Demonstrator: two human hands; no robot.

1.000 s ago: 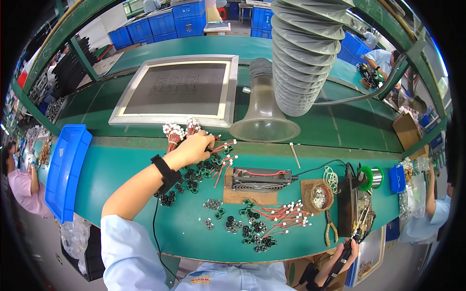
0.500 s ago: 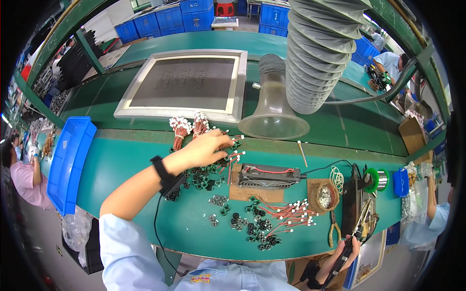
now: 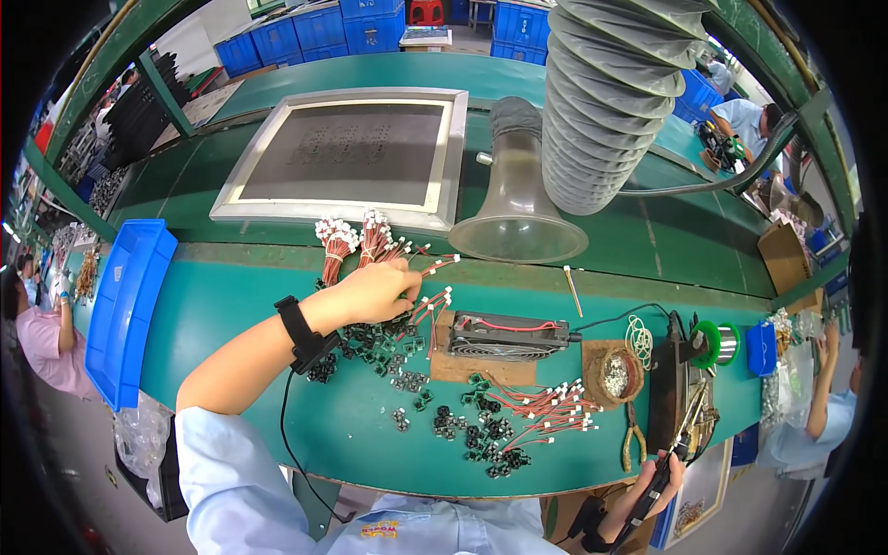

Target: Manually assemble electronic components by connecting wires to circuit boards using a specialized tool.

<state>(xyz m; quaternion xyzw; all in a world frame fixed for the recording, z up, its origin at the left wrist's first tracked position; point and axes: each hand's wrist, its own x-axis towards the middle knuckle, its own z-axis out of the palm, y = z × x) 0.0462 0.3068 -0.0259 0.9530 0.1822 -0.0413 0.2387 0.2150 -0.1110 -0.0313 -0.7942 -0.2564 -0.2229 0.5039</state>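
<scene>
Your left hand (image 3: 377, 291) is out over the far-left part of the surface (image 3: 222, 324), palm down, elbow bent, black strap (image 3: 298, 328) on the wrist. Fingers curl to the right; tips partly hidden, so can't tell if they're pinching anything. Wire bundles (image 3: 335, 242) w/ white connectors sit just far of it, loose wires (image 3: 435, 308) just right, green-and-black parts (image 3: 379, 350) just near, partly blocked from view by your wrist & hand.

Your right hand (image 3: 668, 479), near right, is wrapped round the soldering iron (image 3: 635, 525), handle slanting in from the near edge.

Farther out: fan unit (image 3: 507, 335) on cardboard (image 3: 481, 372), mid-surface, blocking the way btwn your left hand & the right-side stuff, i.e. round pot (image 3: 613, 375), pliers (image 3: 633, 444), solder spool (image 3: 720, 345). More wires (image 3: 546, 407) & dark parts (image 3: 486, 439) lie near of the fan.

Blue tray (image 3: 129, 314) far left; framed screen (image 3: 351, 153) & clear hood (image 3: 518, 208) on the far side, w/ grey duct (image 3: 606, 102) hanging by the hood.
</scene>
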